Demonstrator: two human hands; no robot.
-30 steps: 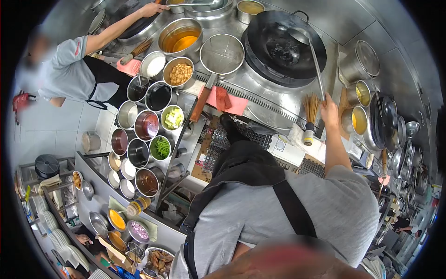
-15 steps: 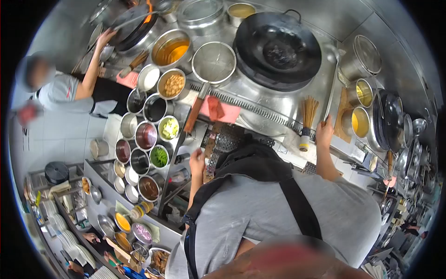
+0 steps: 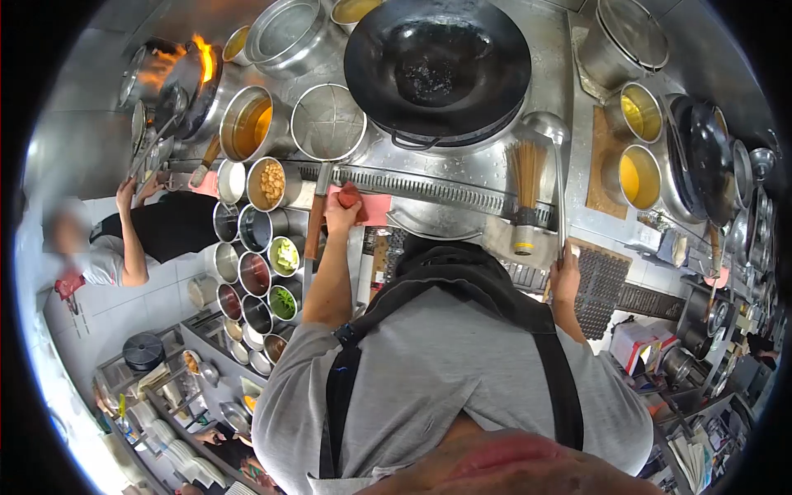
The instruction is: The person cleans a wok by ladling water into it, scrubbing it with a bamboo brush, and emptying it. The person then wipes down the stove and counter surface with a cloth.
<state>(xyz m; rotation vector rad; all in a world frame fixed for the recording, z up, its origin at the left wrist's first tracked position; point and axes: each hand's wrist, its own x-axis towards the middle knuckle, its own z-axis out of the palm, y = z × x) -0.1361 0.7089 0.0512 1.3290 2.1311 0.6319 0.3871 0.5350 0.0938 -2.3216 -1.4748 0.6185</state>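
Observation:
My left hand (image 3: pixel 339 217) is closed on a red cloth (image 3: pixel 350 196), over a pink cloth (image 3: pixel 378 208) on the stove's front ledge. My right hand (image 3: pixel 565 272) grips the long handle of a ladle (image 3: pixel 547 128), whose bowl rests at the right of the stove top. Between my hands and ahead sits a big black wok (image 3: pixel 437 70), with a little liquid at its bottom and its loop handle towards me. Left of it lies a round wire strainer (image 3: pixel 328 124) with a wooden handle. A bamboo brush (image 3: pixel 526 186) stands beside the ladle.
Several pots of ingredients, one with chickpea-like pieces (image 3: pixel 270 183), stand at the left. A pot of orange oil (image 3: pixel 246 124) is near the strainer. Further left a co-worker's hand (image 3: pixel 126 194) holds a ladle by a flaming wok (image 3: pixel 190 91). Yellow liquid pots (image 3: pixel 638 177) stand right.
My left hand has reached forward and taken hold of the red cloth. The wok's loop handle has gone from the far side to the near side. My right hand and ladle have come nearer me.

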